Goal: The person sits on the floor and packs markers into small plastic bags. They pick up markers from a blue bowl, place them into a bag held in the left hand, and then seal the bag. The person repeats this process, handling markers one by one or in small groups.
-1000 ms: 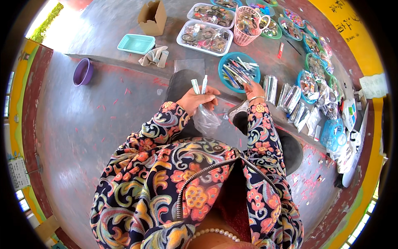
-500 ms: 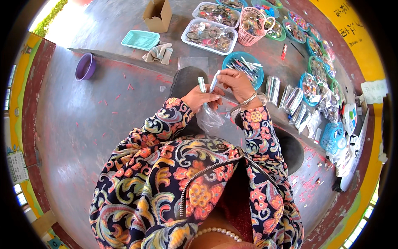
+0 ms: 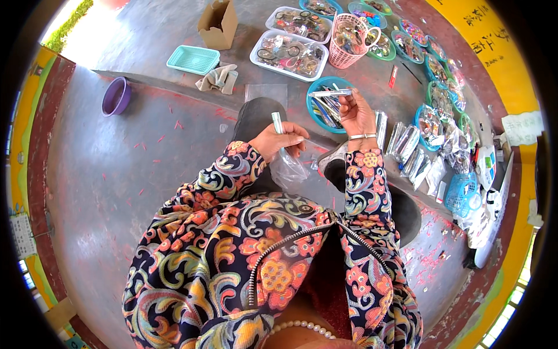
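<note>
My left hand [image 3: 281, 141] is closed around a slim silvery-green pen-like stick [image 3: 277, 121] that points up out of the fist. From below the same hand hangs a clear plastic bag [image 3: 289, 168]. To the right, my right hand [image 3: 358, 118] pinches a white and silver pen [image 3: 330, 93] by one end, holding it almost level. The pen is above a round blue basket [image 3: 311, 110], where many more pens lie in a loose heap. A silver bangle sits on my right wrist.
Foil-like bundles [image 3: 405, 141] lie right of the basket. White trays [image 3: 289, 53] of small goods, a pink basket [image 3: 344, 57] and several round baskets stand farther off. A cardboard box [image 3: 217, 26], teal tray [image 3: 193, 60], cloth [image 3: 217, 79] and purple basin [image 3: 116, 96] are left.
My right hand has moved away from my left hand, to the right, over the blue basket. The pen in it now lies nearly level. My left hand has barely moved.
</note>
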`<control>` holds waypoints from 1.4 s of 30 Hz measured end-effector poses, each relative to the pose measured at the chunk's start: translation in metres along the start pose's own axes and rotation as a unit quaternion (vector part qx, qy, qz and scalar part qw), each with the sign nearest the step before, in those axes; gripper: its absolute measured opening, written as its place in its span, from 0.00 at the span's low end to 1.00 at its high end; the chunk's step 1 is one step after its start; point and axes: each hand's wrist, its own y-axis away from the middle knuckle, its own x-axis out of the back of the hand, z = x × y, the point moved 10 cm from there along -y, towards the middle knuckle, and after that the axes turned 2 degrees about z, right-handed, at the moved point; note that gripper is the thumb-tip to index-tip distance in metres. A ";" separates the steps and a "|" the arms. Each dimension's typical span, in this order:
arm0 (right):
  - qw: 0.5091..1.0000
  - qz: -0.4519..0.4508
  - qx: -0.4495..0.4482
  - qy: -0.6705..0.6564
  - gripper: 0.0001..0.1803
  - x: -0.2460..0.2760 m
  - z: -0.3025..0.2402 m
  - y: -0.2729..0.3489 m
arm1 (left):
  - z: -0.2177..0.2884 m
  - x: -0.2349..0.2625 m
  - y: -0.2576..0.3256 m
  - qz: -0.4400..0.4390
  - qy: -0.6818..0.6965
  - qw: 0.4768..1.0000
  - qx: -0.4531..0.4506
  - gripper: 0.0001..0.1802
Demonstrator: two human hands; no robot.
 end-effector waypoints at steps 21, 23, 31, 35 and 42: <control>0.973 0.229 -0.013 -0.019 0.06 0.192 0.038 -0.044 | -0.004 0.000 -0.005 -0.006 -0.009 1.000 0.005 0.10; 0.984 0.166 -0.033 0.053 0.07 0.166 0.040 -0.044 | -0.003 0.000 -0.002 -0.003 -0.013 1.000 0.008 0.11; 0.890 -0.171 -0.085 0.415 0.16 -0.071 0.081 0.043 | -0.007 -0.005 -0.008 -0.022 -0.032 0.999 0.001 0.09; 0.840 -0.191 -0.165 0.480 0.11 -0.082 0.098 0.065 | -0.004 -0.008 -0.006 -0.025 -0.050 0.998 -0.009 0.09; 0.960 -0.094 0.012 0.262 0.05 -0.070 0.029 0.034 | -0.015 -0.010 -0.006 -0.027 -0.048 0.997 0.052 0.12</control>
